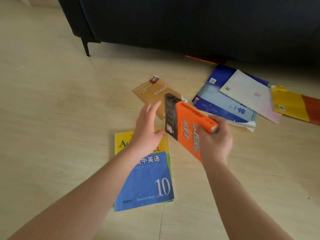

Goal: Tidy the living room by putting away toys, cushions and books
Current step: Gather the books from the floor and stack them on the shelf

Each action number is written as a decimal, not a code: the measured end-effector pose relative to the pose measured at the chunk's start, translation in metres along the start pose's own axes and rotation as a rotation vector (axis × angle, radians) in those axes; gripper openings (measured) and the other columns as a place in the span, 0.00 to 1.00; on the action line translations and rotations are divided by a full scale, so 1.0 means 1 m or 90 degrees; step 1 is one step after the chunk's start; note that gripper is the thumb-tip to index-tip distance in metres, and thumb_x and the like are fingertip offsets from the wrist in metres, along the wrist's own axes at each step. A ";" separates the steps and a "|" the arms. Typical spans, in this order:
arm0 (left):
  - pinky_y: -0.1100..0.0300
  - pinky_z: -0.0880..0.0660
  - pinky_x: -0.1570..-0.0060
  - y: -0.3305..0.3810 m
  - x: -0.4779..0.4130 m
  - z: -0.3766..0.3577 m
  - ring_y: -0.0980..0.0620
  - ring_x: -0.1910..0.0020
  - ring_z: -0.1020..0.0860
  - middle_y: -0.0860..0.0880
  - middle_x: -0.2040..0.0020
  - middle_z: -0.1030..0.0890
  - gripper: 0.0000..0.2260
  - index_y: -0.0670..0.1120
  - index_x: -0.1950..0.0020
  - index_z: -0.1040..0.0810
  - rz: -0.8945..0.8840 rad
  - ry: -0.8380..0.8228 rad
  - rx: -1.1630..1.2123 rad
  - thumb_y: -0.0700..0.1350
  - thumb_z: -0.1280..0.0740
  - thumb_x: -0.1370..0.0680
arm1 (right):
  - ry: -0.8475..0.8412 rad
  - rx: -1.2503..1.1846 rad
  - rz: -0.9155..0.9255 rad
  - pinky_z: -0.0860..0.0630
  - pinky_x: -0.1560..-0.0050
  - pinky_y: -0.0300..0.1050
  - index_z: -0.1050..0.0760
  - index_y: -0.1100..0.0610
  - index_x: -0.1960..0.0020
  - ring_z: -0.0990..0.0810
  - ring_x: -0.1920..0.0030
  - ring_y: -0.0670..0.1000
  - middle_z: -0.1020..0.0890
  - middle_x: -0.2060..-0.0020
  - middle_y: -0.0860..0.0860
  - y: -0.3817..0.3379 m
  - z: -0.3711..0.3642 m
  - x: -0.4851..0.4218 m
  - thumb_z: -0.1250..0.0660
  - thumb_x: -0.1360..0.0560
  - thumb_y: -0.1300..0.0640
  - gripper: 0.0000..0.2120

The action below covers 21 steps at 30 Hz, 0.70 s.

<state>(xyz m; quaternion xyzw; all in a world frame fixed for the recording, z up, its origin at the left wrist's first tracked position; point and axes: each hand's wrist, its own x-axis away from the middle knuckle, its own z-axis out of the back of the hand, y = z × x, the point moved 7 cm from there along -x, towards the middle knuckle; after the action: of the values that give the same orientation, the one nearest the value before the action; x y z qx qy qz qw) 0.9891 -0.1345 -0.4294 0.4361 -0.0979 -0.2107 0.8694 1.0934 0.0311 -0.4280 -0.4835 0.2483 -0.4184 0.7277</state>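
Note:
My right hand [215,141] grips a thick orange book [187,123] with a dark front cover, held tilted above the floor. My left hand [147,129] is spread with straight fingers just left of that book, its thumb near the book's lower edge. Under my left forearm a blue and yellow student's book [147,179] marked 10 lies flat on the floor. A tan book [154,94] lies just beyond the hands. To the right, a blue book [223,103] lies under a white book [249,94], beside a yellow and red book [294,106].
A dark sofa [190,23] fills the top of the view, its thin black leg [86,47] standing on the pale tiled floor [52,110]. An orange-red flat object [206,58] pokes out from beneath the sofa's front edge.

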 end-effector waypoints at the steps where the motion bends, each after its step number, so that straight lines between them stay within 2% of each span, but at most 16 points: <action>1: 0.55 0.49 0.28 0.014 -0.004 0.011 0.50 0.24 0.51 0.48 0.23 0.50 0.36 0.54 0.25 0.44 -0.086 0.014 -0.084 0.38 0.30 0.27 | -0.065 0.055 0.093 0.27 0.47 0.47 0.23 0.49 0.46 0.23 0.52 0.51 0.22 0.57 0.45 -0.020 -0.007 0.000 0.29 0.31 0.61 0.15; 2: 0.53 0.51 0.28 0.024 -0.007 0.019 0.48 0.24 0.54 0.48 0.23 0.53 0.38 0.56 0.25 0.45 -0.137 0.015 -0.160 0.43 0.27 0.29 | -0.129 0.112 0.199 0.29 0.47 0.47 0.22 0.50 0.48 0.24 0.53 0.50 0.22 0.59 0.44 -0.040 -0.015 0.002 0.28 0.32 0.62 0.15; 4: 0.47 0.51 0.27 0.024 -0.013 0.023 0.47 0.23 0.56 0.49 0.23 0.53 0.41 0.58 0.25 0.44 -0.143 -0.037 -0.251 0.51 0.25 0.32 | -0.248 0.189 0.416 0.34 0.49 0.43 0.19 0.55 0.52 0.25 0.58 0.49 0.20 0.62 0.45 -0.075 -0.027 0.013 0.26 0.37 0.62 0.14; 5: 0.45 0.48 0.28 0.019 -0.015 0.025 0.47 0.24 0.51 0.49 0.24 0.48 0.39 0.57 0.27 0.40 -0.126 -0.074 -0.268 0.55 0.25 0.34 | -0.313 0.201 0.490 0.35 0.51 0.38 0.18 0.56 0.53 0.26 0.60 0.46 0.19 0.63 0.44 -0.088 -0.034 0.020 0.26 0.39 0.61 0.14; 6: 0.46 0.41 0.30 0.011 -0.014 0.021 0.48 0.26 0.42 0.49 0.29 0.38 0.35 0.56 0.31 0.34 -0.109 -0.123 -0.262 0.57 0.25 0.35 | -0.373 0.202 0.515 0.36 0.54 0.32 0.18 0.57 0.53 0.27 0.61 0.44 0.20 0.63 0.41 -0.097 -0.037 0.025 0.26 0.39 0.61 0.15; 7: 0.50 0.33 0.37 0.006 -0.011 0.019 0.48 0.34 0.31 0.50 0.39 0.27 0.27 0.53 0.38 0.28 -0.086 -0.156 -0.223 0.57 0.25 0.34 | -0.426 0.200 0.502 0.36 0.56 0.29 0.19 0.57 0.51 0.27 0.59 0.45 0.22 0.63 0.38 -0.102 -0.041 0.028 0.25 0.38 0.61 0.16; 8: 0.54 0.28 0.48 0.001 -0.006 0.021 0.47 0.45 0.23 0.50 0.51 0.23 0.19 0.52 0.46 0.26 -0.060 -0.161 -0.158 0.55 0.25 0.33 | -0.458 0.211 0.473 0.35 0.53 0.29 0.20 0.55 0.48 0.26 0.56 0.45 0.23 0.62 0.37 -0.103 -0.047 0.028 0.24 0.37 0.62 0.18; 10: 0.56 0.28 0.62 -0.013 0.002 0.031 0.48 0.62 0.22 0.51 0.64 0.22 0.14 0.52 0.57 0.28 -0.002 -0.096 -0.024 0.54 0.25 0.33 | -0.401 0.212 0.406 0.33 0.41 0.39 0.24 0.50 0.40 0.26 0.47 0.50 0.22 0.55 0.42 -0.100 -0.051 0.020 0.23 0.36 0.58 0.25; 12: 0.56 0.26 0.62 -0.035 0.009 0.042 0.50 0.64 0.21 0.50 0.63 0.19 0.16 0.52 0.59 0.26 0.071 -0.013 0.104 0.58 0.25 0.36 | -0.267 0.189 0.288 0.35 0.34 0.51 0.31 0.45 0.34 0.31 0.38 0.51 0.24 0.44 0.43 -0.084 -0.052 0.004 0.24 0.35 0.53 0.32; 14: 0.51 0.22 0.56 -0.069 0.017 0.041 0.47 0.59 0.19 0.45 0.54 0.16 0.16 0.50 0.56 0.24 0.205 0.050 0.305 0.57 0.27 0.36 | -0.187 0.151 0.122 0.35 0.33 0.52 0.38 0.46 0.29 0.34 0.32 0.51 0.29 0.34 0.46 -0.048 -0.055 -0.001 0.25 0.33 0.50 0.37; 15: 0.49 0.21 0.56 -0.090 0.024 0.035 0.46 0.57 0.19 0.42 0.51 0.17 0.14 0.49 0.54 0.23 0.304 0.064 0.407 0.55 0.27 0.33 | -0.202 0.106 0.000 0.34 0.34 0.51 0.41 0.48 0.28 0.33 0.32 0.52 0.31 0.32 0.49 -0.019 -0.062 0.001 0.26 0.32 0.50 0.37; 16: 0.50 0.22 0.57 -0.109 0.030 0.027 0.45 0.56 0.19 0.41 0.49 0.17 0.13 0.48 0.51 0.24 0.406 0.061 0.488 0.54 0.28 0.29 | -0.251 0.053 -0.140 0.31 0.38 0.48 0.41 0.50 0.28 0.29 0.35 0.54 0.30 0.33 0.52 0.014 -0.074 0.010 0.27 0.30 0.50 0.35; 18: 0.53 0.24 0.62 -0.135 0.047 0.011 0.44 0.58 0.19 0.42 0.52 0.18 0.13 0.44 0.48 0.25 0.578 0.033 0.561 0.52 0.32 0.25 | -0.392 -0.049 -0.384 0.24 0.57 0.41 0.37 0.52 0.35 0.18 0.56 0.52 0.23 0.46 0.56 0.073 -0.098 0.049 0.29 0.28 0.49 0.27; 19: 0.53 0.25 0.63 -0.147 0.054 0.006 0.44 0.59 0.20 0.42 0.53 0.18 0.14 0.43 0.46 0.25 0.625 0.022 0.544 0.52 0.33 0.25 | -0.434 -0.065 -0.443 0.25 0.65 0.39 0.35 0.54 0.39 0.18 0.65 0.49 0.21 0.53 0.56 0.096 -0.106 0.066 0.30 0.28 0.50 0.22; 20: 0.53 0.26 0.63 -0.158 0.059 0.002 0.44 0.59 0.21 0.41 0.52 0.19 0.16 0.41 0.44 0.26 0.651 0.013 0.500 0.51 0.34 0.24 | -0.452 -0.038 -0.473 0.25 0.68 0.38 0.34 0.56 0.43 0.19 0.68 0.49 0.21 0.57 0.55 0.114 -0.108 0.079 0.31 0.26 0.52 0.18; 21: 0.53 0.26 0.61 -0.170 0.063 -0.003 0.44 0.58 0.21 0.39 0.49 0.19 0.17 0.40 0.41 0.26 0.664 0.013 0.457 0.50 0.35 0.23 | -0.456 0.010 -0.480 0.24 0.65 0.40 0.32 0.58 0.44 0.20 0.64 0.50 0.21 0.56 0.56 0.128 -0.107 0.087 0.32 0.25 0.54 0.15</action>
<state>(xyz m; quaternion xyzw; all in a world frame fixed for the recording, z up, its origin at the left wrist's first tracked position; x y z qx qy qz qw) 0.9990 -0.2510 -0.5683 0.5974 -0.3538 0.2911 0.6581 1.1041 -0.0725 -0.5846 -0.6470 -0.2112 -0.4615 0.5690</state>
